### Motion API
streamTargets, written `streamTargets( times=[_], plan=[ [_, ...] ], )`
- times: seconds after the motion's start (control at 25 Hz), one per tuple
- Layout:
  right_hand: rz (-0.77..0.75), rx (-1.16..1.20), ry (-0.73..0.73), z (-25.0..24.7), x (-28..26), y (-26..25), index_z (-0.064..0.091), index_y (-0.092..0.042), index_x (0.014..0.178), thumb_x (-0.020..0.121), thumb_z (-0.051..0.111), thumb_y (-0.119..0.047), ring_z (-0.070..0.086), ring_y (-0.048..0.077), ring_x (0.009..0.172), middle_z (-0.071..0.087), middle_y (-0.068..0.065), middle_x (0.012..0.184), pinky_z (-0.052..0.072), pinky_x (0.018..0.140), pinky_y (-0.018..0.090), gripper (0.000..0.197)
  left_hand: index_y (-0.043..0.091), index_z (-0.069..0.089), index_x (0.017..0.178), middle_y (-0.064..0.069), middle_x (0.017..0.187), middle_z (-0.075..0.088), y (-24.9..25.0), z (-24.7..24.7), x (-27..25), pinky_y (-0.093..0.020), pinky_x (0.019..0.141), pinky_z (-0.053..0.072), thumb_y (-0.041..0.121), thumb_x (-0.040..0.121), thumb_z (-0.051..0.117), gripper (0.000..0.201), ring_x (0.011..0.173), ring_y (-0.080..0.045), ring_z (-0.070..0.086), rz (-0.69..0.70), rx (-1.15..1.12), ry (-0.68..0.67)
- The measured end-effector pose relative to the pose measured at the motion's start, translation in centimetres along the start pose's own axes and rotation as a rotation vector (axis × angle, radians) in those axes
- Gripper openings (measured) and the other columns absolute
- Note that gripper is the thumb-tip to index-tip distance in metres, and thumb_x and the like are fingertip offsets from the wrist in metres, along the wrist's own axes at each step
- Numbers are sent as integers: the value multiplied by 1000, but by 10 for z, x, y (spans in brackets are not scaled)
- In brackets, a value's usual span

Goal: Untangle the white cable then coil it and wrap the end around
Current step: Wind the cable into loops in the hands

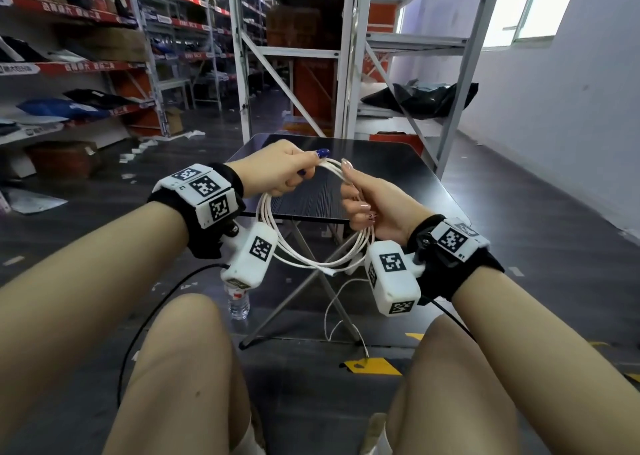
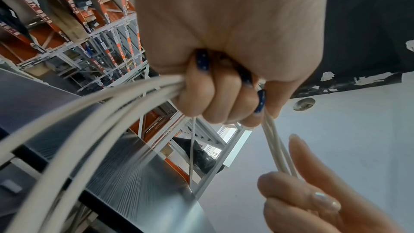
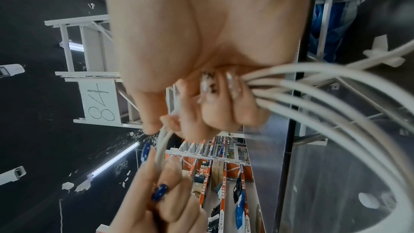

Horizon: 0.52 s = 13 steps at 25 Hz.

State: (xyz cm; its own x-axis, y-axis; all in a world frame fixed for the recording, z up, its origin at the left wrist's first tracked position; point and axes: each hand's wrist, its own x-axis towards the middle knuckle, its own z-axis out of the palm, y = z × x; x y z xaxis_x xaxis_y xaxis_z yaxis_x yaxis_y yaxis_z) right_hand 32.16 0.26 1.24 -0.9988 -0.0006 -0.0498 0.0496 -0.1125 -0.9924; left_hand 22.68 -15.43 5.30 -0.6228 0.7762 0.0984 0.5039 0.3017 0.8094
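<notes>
The white cable (image 1: 298, 257) hangs as a coil of several loops between both hands, in front of the black table (image 1: 398, 184). My left hand (image 1: 287, 172) grips the top left of the coil, fingers curled round the strands (image 2: 125, 98). My right hand (image 1: 360, 198) grips the top right of the coil, fingers wrapped round the bundle (image 3: 302, 91). A short stretch of cable (image 2: 276, 148) runs between the two hands. One loose thin end (image 1: 341, 319) dangles below the coil toward the floor.
A small black folding table stands just ahead of my knees. A water bottle (image 1: 239, 302) sits on the floor under the left wrist. Metal shelving (image 1: 294, 53) rises behind the table, and stocked racks (image 1: 76, 56) line the left. A white wall (image 1: 561, 108) closes the right.
</notes>
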Motion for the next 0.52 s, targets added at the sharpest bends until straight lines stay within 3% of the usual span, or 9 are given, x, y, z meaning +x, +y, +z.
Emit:
streamTargets(
  times=[0.12, 0.32, 0.44, 0.52],
  plan=[
    [-17, -30, 4, -4, -3, 0, 41, -20, 66, 97, 35, -49, 19, 5, 37, 22, -10, 44, 32, 43, 18, 43, 16, 38, 58, 9, 41, 25, -6, -1, 0, -15, 39, 13, 35, 97, 42, 44, 35, -7, 17, -17, -118, 42],
    [-59, -99, 131, -5, -1, 2, 46, -17, 70, 98, 40, -44, 19, 4, 37, 24, -9, 45, 15, 40, 18, 40, 17, 35, 56, 11, 39, 25, -16, -1, 1, -14, 38, 11, 32, 98, 41, 45, 34, -4, 16, -33, -258, 109],
    [-100, -72, 97, -5, -1, 1, 48, -14, 72, 99, 42, -34, 26, 5, 40, 28, -7, 49, 22, 42, 17, 34, 17, 33, 57, 10, 39, 25, -20, -2, 1, -14, 38, 11, 32, 98, 41, 45, 33, -4, 16, -31, -328, 144],
    [-137, -59, 36, -9, -4, 1, 57, -13, 84, 100, 39, -31, 31, 8, 44, 29, -7, 49, 30, 48, 19, 30, 17, 32, 57, 11, 40, 24, -21, -6, 1, -14, 37, 10, 32, 98, 39, 45, 33, -3, 15, -18, -397, 159]
  ],
)
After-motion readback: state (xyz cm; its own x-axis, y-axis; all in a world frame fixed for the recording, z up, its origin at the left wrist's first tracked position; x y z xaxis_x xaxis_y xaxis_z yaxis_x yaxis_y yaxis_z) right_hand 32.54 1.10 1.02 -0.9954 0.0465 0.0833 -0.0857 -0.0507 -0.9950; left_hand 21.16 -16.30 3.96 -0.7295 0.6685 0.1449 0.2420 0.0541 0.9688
